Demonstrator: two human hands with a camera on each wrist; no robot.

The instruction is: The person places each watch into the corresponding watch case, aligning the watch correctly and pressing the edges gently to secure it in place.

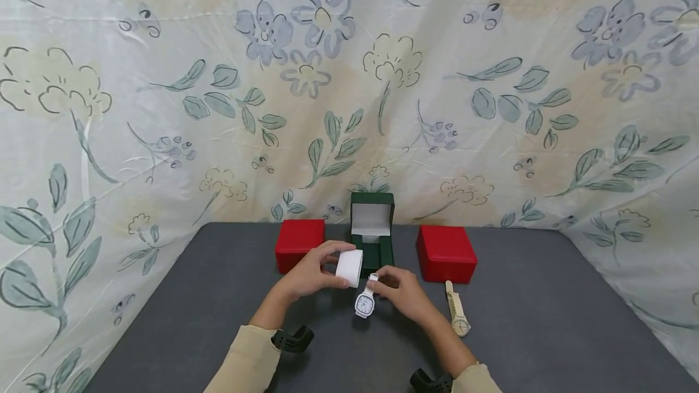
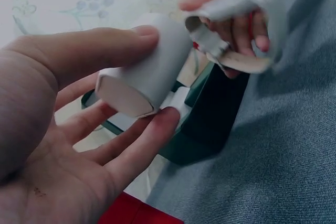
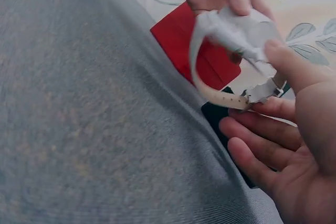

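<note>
My left hand [image 1: 313,269] pinches a white watch cushion [image 1: 349,268] between thumb and fingers; its flat oval end faces the left wrist view. In my right hand [image 1: 403,291] is a white wristwatch [image 1: 364,304], held by its strap with the square dial hanging down and facing up. The strap is buckled into a loop, as the right wrist view shows. Both hands are close together over the table, the watch just right of and below the cushion. Behind them stands an open green watch box [image 1: 372,217] with a pale lid lining and a slot inside.
A red box [image 1: 299,241], closed, sits left of the green box, and another red box [image 1: 446,253] to its right. A cream wristwatch [image 1: 457,310] lies stretched out on the grey table [image 1: 524,320] beside my right forearm. Floral cloth [image 1: 349,90] hangs behind the table.
</note>
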